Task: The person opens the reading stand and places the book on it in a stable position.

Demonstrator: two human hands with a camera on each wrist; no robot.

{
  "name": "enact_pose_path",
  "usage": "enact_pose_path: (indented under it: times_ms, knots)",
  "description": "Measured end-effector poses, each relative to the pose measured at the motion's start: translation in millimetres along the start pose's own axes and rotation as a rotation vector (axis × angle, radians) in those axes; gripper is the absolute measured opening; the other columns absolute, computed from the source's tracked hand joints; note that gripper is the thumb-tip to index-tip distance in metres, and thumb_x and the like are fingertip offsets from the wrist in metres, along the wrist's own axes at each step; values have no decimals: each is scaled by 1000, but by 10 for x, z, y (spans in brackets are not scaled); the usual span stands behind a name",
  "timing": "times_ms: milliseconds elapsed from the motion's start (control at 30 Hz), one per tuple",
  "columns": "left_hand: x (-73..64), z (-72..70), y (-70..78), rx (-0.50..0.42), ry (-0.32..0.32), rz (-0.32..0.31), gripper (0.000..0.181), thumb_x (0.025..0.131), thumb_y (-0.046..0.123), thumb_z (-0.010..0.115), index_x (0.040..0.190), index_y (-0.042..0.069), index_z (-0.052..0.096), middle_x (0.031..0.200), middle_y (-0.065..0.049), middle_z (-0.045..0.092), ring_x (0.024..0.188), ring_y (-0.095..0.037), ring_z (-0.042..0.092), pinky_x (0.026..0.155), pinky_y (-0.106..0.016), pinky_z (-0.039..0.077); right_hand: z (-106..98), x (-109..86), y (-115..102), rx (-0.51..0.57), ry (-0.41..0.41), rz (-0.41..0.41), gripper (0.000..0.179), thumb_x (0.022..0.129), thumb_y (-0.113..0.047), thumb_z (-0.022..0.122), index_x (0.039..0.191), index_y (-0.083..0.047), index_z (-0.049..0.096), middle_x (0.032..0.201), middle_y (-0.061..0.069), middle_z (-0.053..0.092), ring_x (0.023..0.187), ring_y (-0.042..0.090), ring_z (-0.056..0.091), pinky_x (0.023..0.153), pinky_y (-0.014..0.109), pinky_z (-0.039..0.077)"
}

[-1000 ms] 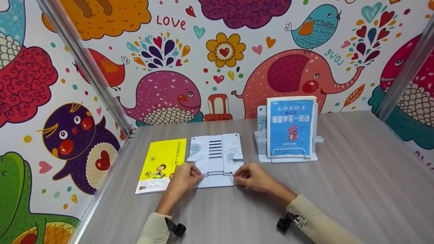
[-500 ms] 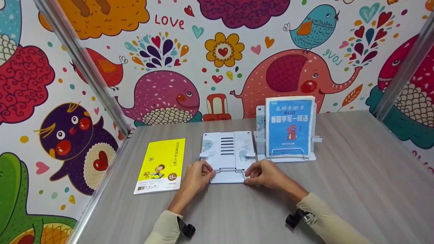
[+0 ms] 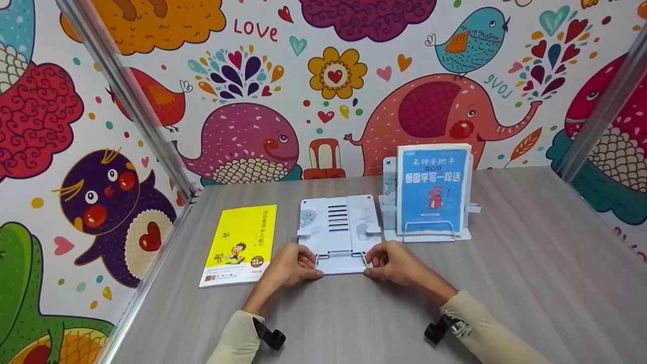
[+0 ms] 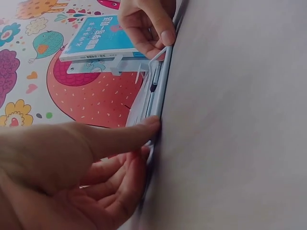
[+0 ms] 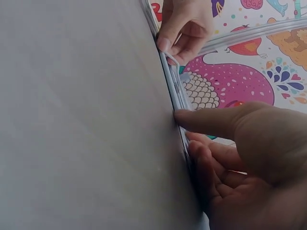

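Observation:
A pale blue-white folding book stand point(image 3: 338, 222) lies flat on the table, its slotted back plate away from me and a bent wire page holder across its front part. My left hand point(image 3: 295, 265) pinches the stand's front left corner, and the left thumb point(image 4: 141, 130) presses along its front edge. At the front right corner my right hand point(image 3: 394, 264) holds the stand the same way, with the thumb point(image 5: 204, 120) on the edge and the other fingers curled beside it. Part of both side edges is covered by the fingers.
To the left lies a yellow book point(image 3: 242, 237), close to my left hand. Behind my right hand a blue-covered book point(image 3: 434, 192) stands upright on a second stand point(image 3: 389, 222). A wall with cartoon animals point(image 3: 237, 141) bounds the table point(image 3: 515, 283) at the back.
The stand has shifted to the right with both hands on it. My left thumb has since come down from the wire to the front edge. Both books stay put.

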State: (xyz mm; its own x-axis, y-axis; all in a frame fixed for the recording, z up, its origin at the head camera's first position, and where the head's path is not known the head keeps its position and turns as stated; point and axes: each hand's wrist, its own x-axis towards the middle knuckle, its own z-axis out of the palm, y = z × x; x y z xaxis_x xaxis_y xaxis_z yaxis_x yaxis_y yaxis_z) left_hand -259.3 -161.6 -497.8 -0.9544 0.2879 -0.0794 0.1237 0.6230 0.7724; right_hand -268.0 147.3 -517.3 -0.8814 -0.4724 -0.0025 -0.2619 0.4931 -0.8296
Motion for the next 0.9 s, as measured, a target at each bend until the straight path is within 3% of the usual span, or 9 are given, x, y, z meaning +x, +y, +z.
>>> enact_pose_path:
  times_ms: [233, 400, 533, 700, 900]
  knots:
    - [-13, -61, -62, 3, -32, 33, 26, 82, 11, 96, 90, 3, 72, 78, 1, 68, 70, -10, 61, 65, -19, 48, 105, 3, 46, -21, 58, -132, 13, 88, -8, 89, 97, -9, 80, 81, -1, 63, 74, 7, 56, 63, 18, 44]
    - [-13, -58, -55, 36, -42, 100, 27, 84, 11, 94, 89, 6, 68, 88, -2, 71, 77, -13, 64, 68, -23, 50, 106, 1, 63, -54, 96, -208, 11, 88, -5, 88, 94, -12, 82, 81, 0, 66, 74, 4, 58, 65, 19, 47]
    - [-18, -57, -47, 85, -54, 111, 26, 86, 15, 93, 86, 12, 67, 92, 2, 70, 80, -14, 63, 67, -24, 48, 96, 3, 63, -80, 98, -249, 11, 88, -6, 88, 95, -14, 84, 83, -1, 72, 75, 3, 58, 66, 19, 49]
    - [-8, -70, -55, 123, -97, 147, 22, 91, 17, 89, 86, 15, 68, 89, 4, 70, 78, -14, 62, 68, -24, 48, 67, 5, 56, -115, 69, -269, 13, 91, -6, 86, 99, -16, 86, 88, -4, 79, 78, 3, 59, 68, 19, 50]
    - [0, -89, -76, 110, -113, 178, 21, 92, 19, 89, 88, 15, 68, 89, 6, 70, 78, -12, 61, 68, -23, 48, 6, 14, 65, -91, 6, -192, 13, 93, -18, 87, 106, -20, 86, 93, -7, 80, 78, 6, 63, 69, 21, 53]
